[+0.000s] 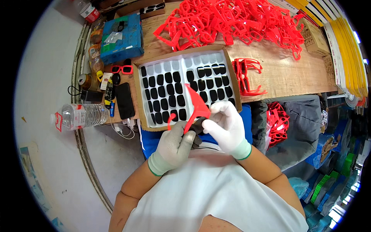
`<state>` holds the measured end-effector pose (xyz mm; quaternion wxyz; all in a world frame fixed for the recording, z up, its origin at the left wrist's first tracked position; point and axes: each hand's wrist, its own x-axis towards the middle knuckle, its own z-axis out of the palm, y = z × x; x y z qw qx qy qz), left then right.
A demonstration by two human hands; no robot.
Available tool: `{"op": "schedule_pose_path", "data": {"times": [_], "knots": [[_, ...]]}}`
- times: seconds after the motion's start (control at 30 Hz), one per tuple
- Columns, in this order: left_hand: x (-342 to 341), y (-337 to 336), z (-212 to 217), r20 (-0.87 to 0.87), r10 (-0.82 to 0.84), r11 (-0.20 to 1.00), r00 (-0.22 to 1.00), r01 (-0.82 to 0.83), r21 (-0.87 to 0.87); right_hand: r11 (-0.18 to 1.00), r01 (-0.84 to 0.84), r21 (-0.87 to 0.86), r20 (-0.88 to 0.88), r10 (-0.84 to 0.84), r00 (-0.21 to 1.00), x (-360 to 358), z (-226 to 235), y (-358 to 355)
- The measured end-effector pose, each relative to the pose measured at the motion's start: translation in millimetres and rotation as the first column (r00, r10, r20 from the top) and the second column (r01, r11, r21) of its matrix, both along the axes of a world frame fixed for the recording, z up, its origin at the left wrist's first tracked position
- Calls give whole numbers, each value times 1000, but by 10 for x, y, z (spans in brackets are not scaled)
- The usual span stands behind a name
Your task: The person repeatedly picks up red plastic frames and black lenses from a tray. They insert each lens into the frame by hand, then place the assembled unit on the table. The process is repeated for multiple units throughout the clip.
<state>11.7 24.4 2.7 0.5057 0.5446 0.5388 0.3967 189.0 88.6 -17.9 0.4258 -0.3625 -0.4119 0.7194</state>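
Low in front of my body, both gloved hands meet at a red glasses frame (198, 105), tilted with one temple pointing away from me. My left hand (172, 147), in a white glove with grey-stained fingers, is closed around its lower part. Bent against the frame's right end are the thumb and fingers of my right hand (227, 129), in a cleaner white glove. A dark patch lies between the hands; whether it is a lens or stained fingertips, I cannot tell. Just beyond, a cardboard tray (138, 87) holds rows of dark lenses (170, 89) on white lining.
Red frames (232, 19) are heaped at the back. Red sunglasses (244, 77) stand right of the tray. At left are a phone (124, 100), a blue box (122, 38), and a water bottle (87, 116). A grey-lined bin (301, 131) with red frames stands at right.
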Motion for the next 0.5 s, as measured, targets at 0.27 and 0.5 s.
{"op": "schedule_pose_path", "data": {"times": [0.27, 0.5], "knots": [[-203, -101, 48, 356, -58, 974, 933, 132, -186, 924, -329, -193, 50, 344, 937, -14, 101, 61], [-401, -253, -23, 285, -110, 951, 952, 184, -248, 885, -392, -250, 54, 417, 907, -179, 36, 48]]}}
